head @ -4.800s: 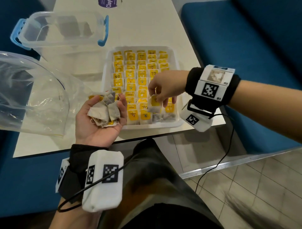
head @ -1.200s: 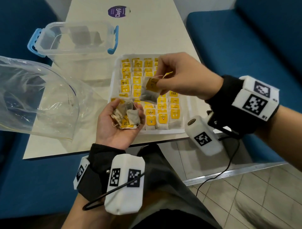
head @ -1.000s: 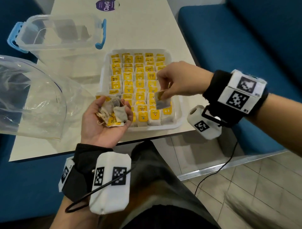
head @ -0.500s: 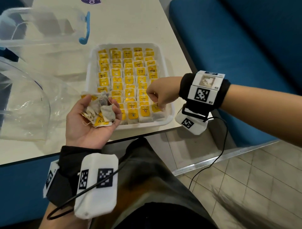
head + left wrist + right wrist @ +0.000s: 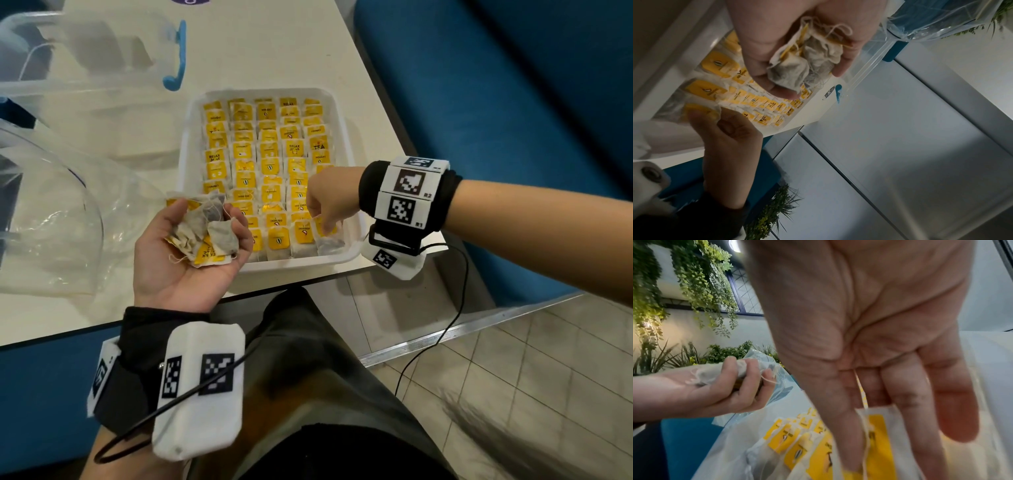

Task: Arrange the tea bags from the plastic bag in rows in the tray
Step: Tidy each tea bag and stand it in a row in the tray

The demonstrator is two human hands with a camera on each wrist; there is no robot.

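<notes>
A white tray (image 5: 190, 144) on the table holds several rows of tea bags with yellow tags. My right hand (image 5: 322, 222) reaches down into its near right corner. Thumb and fingers pinch one tea bag (image 5: 330, 241) that stands at the near end of the rightmost row. The right wrist view shows that tea bag (image 5: 877, 443) between the thumb and fingers. My left hand (image 5: 209, 214) hovers palm up at the tray's near left corner. Its curled fingers cup a crumpled bunch of tea bags (image 5: 205, 236), seen closer as the bunch (image 5: 807, 65) in the left wrist view.
The clear plastic bag (image 5: 51, 222) lies open on the table to the left. A clear lidded box with blue handles (image 5: 85, 51) stands behind it. The tray sits close to the table's near edge (image 5: 308, 281). A blue bench (image 5: 496, 102) runs along the right.
My right hand carried a tea bag from above the tray down to the near right corner and now holds it there. The left hand still holds its bunch.
</notes>
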